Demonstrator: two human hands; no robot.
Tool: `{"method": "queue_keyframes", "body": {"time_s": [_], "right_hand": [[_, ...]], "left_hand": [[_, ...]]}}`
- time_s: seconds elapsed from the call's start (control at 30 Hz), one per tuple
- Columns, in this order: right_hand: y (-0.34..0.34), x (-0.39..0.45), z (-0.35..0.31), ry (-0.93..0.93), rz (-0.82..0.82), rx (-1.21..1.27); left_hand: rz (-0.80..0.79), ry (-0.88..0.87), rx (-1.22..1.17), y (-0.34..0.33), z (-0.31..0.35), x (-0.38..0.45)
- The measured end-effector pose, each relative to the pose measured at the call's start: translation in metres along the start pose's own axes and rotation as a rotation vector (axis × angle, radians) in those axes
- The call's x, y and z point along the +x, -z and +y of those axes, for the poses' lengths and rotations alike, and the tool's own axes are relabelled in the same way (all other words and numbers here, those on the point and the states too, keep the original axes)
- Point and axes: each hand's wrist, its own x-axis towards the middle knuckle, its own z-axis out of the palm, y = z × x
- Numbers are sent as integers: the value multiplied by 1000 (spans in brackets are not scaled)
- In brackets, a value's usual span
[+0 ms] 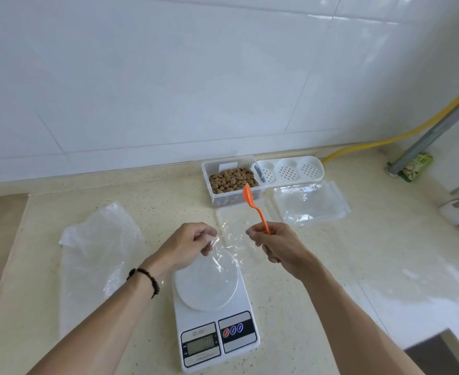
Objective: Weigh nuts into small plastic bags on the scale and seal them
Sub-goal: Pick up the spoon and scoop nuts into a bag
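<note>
Nuts [232,179] filled one clear tub at centre frame, above one scale [214,324] on the table [317,266].
Both hands pinched one small clear bag [227,247] over the scale's round pan: left hand [189,246] curled on its left edge, right hand [274,246] on its right edge while also gripping one orange spoon [255,207]. One large plastic bag [98,255] lay at left, one stack of small bags [310,203] at right.
</note>
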Motion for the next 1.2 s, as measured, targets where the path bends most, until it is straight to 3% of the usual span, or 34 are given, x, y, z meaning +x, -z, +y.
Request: {"method": "queue_keyframes", "body": {"time_s": [0.37,0.63,0.87,1.07,1.2], "right_hand": [[4,-10,-31,-5,-208,-126],[4,-9,-34,9,-65,-153],[-7,-3,-34,28,0,-178],[-23,3,-34,16,120,-81],[-38,3,-37,24,41,-29]], "left_hand": [[-27,-55,-74,21,15,-8],[3,-2,11,40,0,-8],[87,-60,251,45,-11,-8],[57,-112,672,32,2,-7],[28,-250,820,6,16,-4]]}}
